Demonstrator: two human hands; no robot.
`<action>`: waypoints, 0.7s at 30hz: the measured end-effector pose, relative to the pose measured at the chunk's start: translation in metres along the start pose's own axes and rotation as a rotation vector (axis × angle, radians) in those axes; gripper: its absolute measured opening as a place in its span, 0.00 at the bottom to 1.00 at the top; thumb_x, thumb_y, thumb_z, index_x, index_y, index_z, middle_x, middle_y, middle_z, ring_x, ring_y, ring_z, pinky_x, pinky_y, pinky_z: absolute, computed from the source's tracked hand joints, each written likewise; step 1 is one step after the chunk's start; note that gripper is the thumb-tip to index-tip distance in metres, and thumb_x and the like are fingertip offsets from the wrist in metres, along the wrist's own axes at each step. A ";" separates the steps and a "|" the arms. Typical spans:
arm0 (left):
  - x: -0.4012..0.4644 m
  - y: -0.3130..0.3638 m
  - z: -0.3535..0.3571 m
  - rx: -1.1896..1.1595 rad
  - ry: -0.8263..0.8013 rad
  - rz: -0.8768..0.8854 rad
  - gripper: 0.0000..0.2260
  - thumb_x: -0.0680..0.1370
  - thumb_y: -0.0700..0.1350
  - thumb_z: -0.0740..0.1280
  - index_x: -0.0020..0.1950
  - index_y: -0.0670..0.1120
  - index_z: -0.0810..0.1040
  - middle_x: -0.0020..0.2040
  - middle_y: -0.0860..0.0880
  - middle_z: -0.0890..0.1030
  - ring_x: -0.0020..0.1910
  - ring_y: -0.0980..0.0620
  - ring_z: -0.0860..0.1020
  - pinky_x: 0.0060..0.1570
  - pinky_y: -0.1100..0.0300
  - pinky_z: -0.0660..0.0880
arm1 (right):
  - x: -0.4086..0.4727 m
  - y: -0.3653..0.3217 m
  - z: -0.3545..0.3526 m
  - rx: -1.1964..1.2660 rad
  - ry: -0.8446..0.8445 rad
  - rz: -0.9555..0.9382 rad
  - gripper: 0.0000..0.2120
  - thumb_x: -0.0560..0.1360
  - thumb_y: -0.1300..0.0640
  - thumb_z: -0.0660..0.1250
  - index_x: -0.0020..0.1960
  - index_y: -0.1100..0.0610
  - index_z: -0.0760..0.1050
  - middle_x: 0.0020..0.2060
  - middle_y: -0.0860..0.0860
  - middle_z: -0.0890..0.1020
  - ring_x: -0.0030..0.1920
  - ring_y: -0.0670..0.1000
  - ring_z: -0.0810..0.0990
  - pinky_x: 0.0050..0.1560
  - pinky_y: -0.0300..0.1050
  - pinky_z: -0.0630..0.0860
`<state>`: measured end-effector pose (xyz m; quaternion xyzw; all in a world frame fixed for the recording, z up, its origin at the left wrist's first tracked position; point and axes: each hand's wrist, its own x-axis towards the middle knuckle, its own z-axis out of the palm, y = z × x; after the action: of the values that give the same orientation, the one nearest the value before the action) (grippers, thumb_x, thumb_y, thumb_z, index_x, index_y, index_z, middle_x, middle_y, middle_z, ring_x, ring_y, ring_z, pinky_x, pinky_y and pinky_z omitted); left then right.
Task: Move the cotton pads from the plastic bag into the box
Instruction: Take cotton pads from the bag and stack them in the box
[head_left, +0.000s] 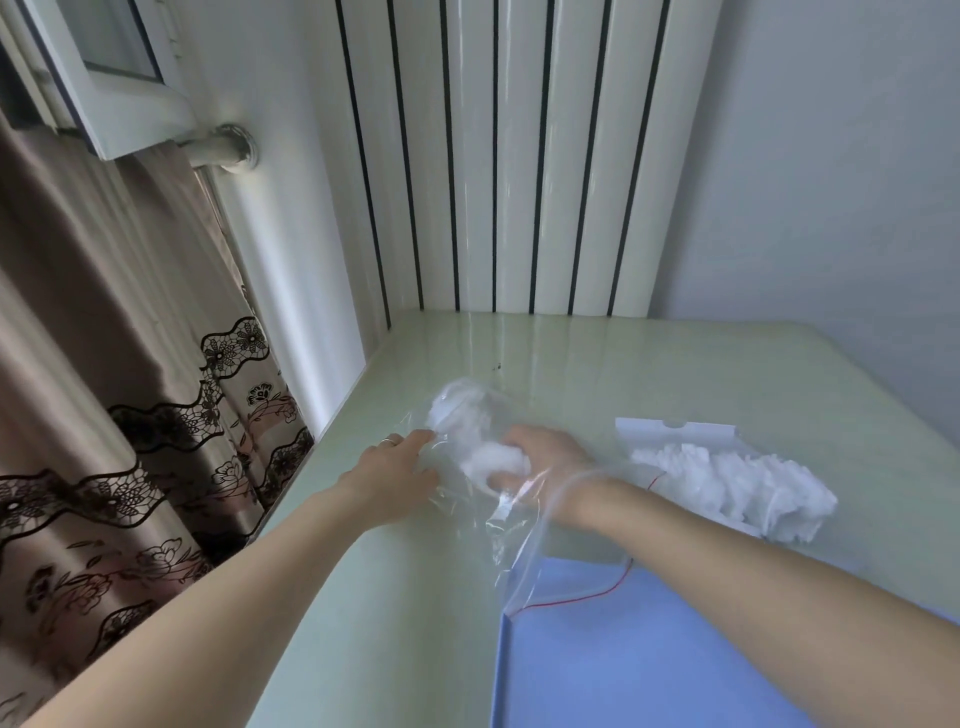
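Note:
A clear plastic bag (470, 512) lies on the pale green table, its red-striped mouth toward me. My right hand (545, 457) is inside the bag up to the wrist, fingers curled round a clump of white cotton pads (493, 462). More cotton (457, 408) sits at the bag's far end. My left hand (395, 467), a ring on one finger, pinches the bag's left side and holds it down. The white box (675, 428) lies open at the right, with a heap of cotton pads (737, 480) in it.
The table (623, 364) stands against a white ribbed radiator panel (519, 156) and a wall. A blue sheet (623, 665) covers the table's near part. A patterned brown curtain (104, 415) hangs beyond the table's left edge.

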<state>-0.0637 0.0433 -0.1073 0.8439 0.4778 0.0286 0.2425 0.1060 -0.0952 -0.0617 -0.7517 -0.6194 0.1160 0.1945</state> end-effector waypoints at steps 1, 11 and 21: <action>0.000 -0.001 -0.001 0.023 -0.002 -0.011 0.25 0.78 0.53 0.59 0.75 0.60 0.60 0.66 0.49 0.69 0.64 0.45 0.70 0.61 0.45 0.73 | -0.012 0.003 -0.004 0.067 -0.017 0.037 0.10 0.75 0.60 0.69 0.39 0.52 0.70 0.36 0.49 0.73 0.37 0.50 0.74 0.33 0.37 0.72; -0.023 0.031 -0.014 0.196 0.092 -0.073 0.25 0.81 0.52 0.58 0.77 0.51 0.59 0.69 0.41 0.69 0.66 0.39 0.70 0.64 0.45 0.70 | -0.114 0.027 -0.084 0.735 -0.299 0.176 0.03 0.76 0.61 0.69 0.44 0.58 0.76 0.36 0.48 0.81 0.40 0.48 0.82 0.44 0.42 0.79; -0.112 0.186 -0.033 -0.541 -0.033 0.405 0.15 0.77 0.53 0.67 0.63 0.53 0.74 0.55 0.53 0.81 0.55 0.55 0.80 0.53 0.61 0.76 | -0.136 0.058 -0.112 1.157 -0.022 0.334 0.15 0.77 0.63 0.68 0.62 0.65 0.74 0.51 0.62 0.83 0.47 0.56 0.83 0.45 0.49 0.79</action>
<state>0.0137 -0.1154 0.0237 0.8271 0.2714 0.1883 0.4548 0.1757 -0.2538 0.0043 -0.6098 -0.3315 0.4709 0.5446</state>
